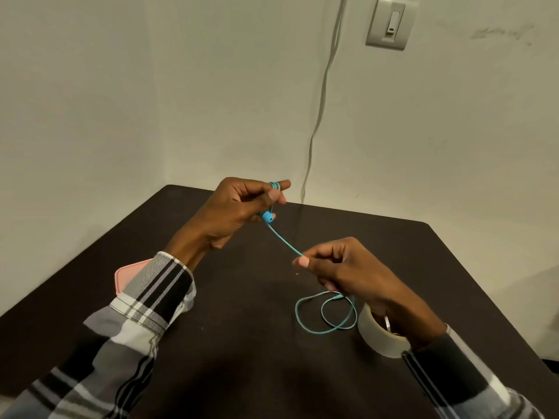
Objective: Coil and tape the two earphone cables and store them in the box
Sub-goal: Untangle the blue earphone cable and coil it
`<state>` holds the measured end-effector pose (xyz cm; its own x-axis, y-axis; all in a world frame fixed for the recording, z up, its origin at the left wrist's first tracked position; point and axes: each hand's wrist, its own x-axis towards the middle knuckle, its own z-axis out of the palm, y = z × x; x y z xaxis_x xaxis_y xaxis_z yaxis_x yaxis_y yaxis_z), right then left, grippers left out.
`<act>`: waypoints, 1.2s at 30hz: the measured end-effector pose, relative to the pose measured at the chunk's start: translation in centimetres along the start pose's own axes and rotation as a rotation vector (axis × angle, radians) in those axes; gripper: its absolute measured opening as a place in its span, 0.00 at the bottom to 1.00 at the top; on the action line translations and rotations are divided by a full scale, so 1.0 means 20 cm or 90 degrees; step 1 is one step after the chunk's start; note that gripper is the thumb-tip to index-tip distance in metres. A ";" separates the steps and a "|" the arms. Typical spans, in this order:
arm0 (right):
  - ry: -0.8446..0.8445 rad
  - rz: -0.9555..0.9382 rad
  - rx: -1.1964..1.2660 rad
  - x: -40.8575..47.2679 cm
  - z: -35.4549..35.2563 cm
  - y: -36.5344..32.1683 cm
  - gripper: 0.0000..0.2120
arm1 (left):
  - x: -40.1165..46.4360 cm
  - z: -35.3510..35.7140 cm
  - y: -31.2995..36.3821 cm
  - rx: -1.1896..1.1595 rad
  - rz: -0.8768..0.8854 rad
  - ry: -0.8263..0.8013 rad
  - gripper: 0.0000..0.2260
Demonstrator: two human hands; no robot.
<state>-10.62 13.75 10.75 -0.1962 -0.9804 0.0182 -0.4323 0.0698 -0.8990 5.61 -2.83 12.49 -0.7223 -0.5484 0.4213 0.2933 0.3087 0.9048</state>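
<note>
A turquoise earphone cable stretches between my two hands above the dark table. My left hand is raised, with several turns of the cable wound round its fingers and a blue earbud held at the fingertips. Lower and to the right, my right hand pinches the cable between thumb and forefinger. The loose end lies in loops on the table under my right hand. A roll of clear tape stands under my right wrist, partly hidden.
A pink box lies at the table's left edge, mostly hidden by my left sleeve. A grey wire hangs down the wall behind the table, beside a wall switch. The table sits in a room corner.
</note>
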 end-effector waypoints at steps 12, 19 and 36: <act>0.148 -0.201 -0.330 -0.04 -0.23 -0.31 0.08 | -0.02 0.06 -0.01 0.204 -0.090 -0.164 0.13; 0.206 -0.257 -0.287 0.10 -0.28 -0.36 0.13 | -0.09 0.06 0.03 0.017 -0.121 -0.267 0.09; 0.046 -0.045 0.133 0.18 0.01 0.06 0.10 | -0.01 0.02 0.05 -0.371 0.038 -0.010 0.13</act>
<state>-11.67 10.28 9.65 -0.2375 -0.9652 0.1090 -0.2564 -0.0460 -0.9655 5.84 -2.07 13.24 -0.7018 -0.5302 0.4758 0.6267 -0.1419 0.7662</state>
